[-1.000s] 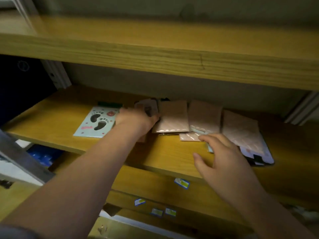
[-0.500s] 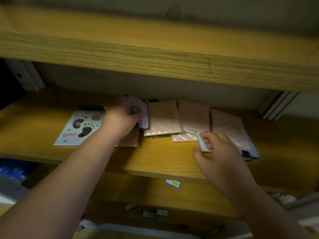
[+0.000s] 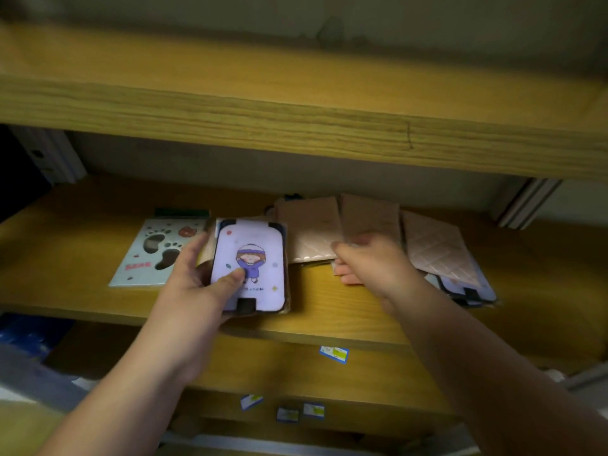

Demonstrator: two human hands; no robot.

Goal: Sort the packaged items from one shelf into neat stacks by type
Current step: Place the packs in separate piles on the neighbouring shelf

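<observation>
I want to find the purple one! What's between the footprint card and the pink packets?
In the head view, the purple cartoon packet lies between the footprint card and the pink packets, gripped by the left hand.

Left hand [image 3: 194,284] grips a purple cartoon packet [image 3: 251,264], thumb on its front. Right hand [image 3: 371,268] pinches a pinkish packet [image 3: 370,218] at 3 o'clock. Footprint card [image 3: 154,251] lies at 9 o'clock on the shelf [image 3: 312,320].

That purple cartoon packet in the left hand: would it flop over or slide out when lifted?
The purple cartoon packet probably stays fairly stiff: it lies flat and unbent, though the left hand grips only its lower left side. It seems light, since a thumb and fingers carry it. Its glossy wrapper could be slippery, so it might slide from a loose pinch.
</observation>
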